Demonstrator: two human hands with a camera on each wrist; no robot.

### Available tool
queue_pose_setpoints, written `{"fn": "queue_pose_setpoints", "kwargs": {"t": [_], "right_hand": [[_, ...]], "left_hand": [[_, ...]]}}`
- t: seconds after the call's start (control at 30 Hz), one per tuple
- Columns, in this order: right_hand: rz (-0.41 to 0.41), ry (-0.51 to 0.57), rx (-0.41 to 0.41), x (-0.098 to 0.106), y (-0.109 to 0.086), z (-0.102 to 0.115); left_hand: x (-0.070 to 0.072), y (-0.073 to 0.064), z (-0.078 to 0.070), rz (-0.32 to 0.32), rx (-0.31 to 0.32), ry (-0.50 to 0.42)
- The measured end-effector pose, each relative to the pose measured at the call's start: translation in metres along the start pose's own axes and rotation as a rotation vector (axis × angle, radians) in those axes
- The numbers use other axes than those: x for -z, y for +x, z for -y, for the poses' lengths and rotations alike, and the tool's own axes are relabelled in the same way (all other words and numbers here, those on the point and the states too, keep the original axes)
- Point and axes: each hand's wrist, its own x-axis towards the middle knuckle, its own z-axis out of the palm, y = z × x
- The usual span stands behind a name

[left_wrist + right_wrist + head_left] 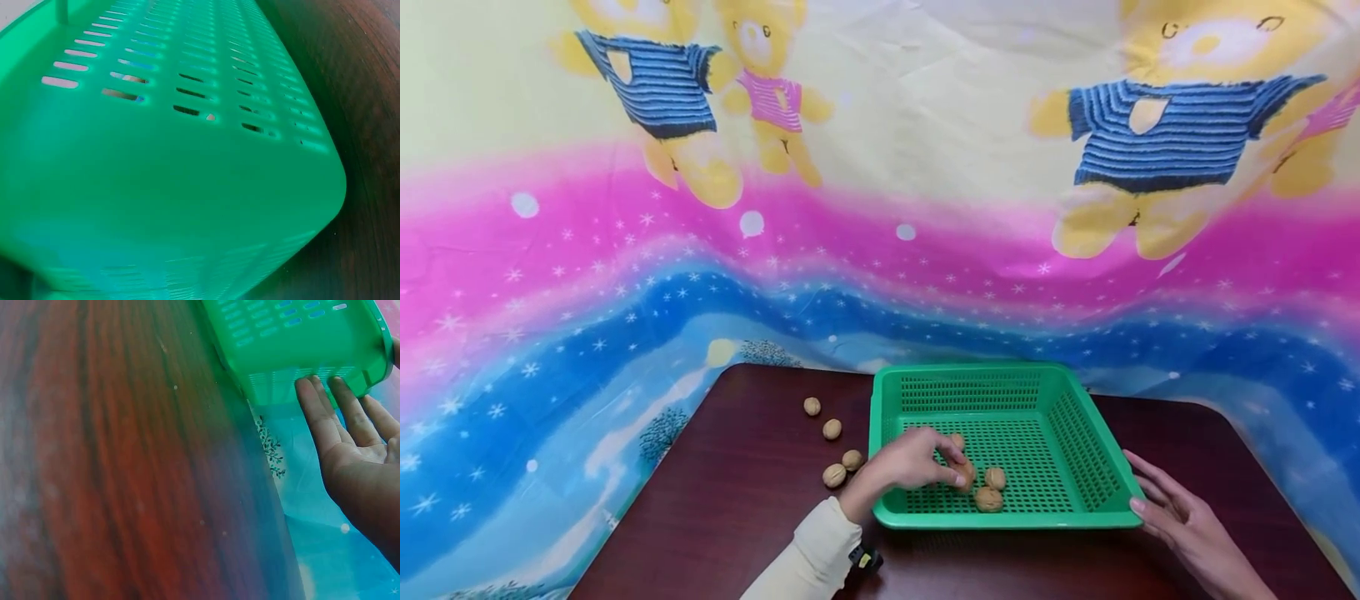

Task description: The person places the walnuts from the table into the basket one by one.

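A green plastic basket [1007,520] stands on the table; the left wrist view shows only its slotted green wall [156,181]. My left hand [913,460] reaches over its left side and pinches a walnut [964,476] between thumb and fingers, low inside. Close by lie walnuts [988,499], [995,478] and one partly hidden behind the fingers [957,442]. On the basket's right side rests my right hand [1180,517], thumb at the rim near the front corner. In the right wrist view, the straight fingers [353,419] touch the outer wall.
Several walnuts [832,429] lie on the dark wooden table [722,483] left of the basket. A printed cloth [880,275] with bears hangs behind the table. A black wristband item [867,558] shows at the left cuff.
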Motion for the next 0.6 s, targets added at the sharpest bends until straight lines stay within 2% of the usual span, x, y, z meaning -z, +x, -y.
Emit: {"fn": "queue_pose_setpoints", "kwargs": {"t": [0.1, 0.2, 0.43, 0.6], "right_hand": [[0.000, 0.017, 0.002, 0.0006, 0.0002, -0.0004], [0.015, 0.046, 0.017, 0.0021, 0.0007, -0.0018], [0.010, 0.063, 0.017, 0.0026, 0.0009, -0.0021], [0.001, 0.046, -0.008, 0.0005, 0.0002, 0.0001]], "left_hand": [[-0.0008, 0.0012, 0.0004, 0.009, 0.004, 0.048], [-0.0006, 0.0013, -0.0004, 0.020, 0.012, 0.056], [0.0019, -0.0013, -0.0021, 0.005, -0.001, 0.025], [0.0045, -0.0047, -0.0015, -0.032, -0.056, -0.050]]}}
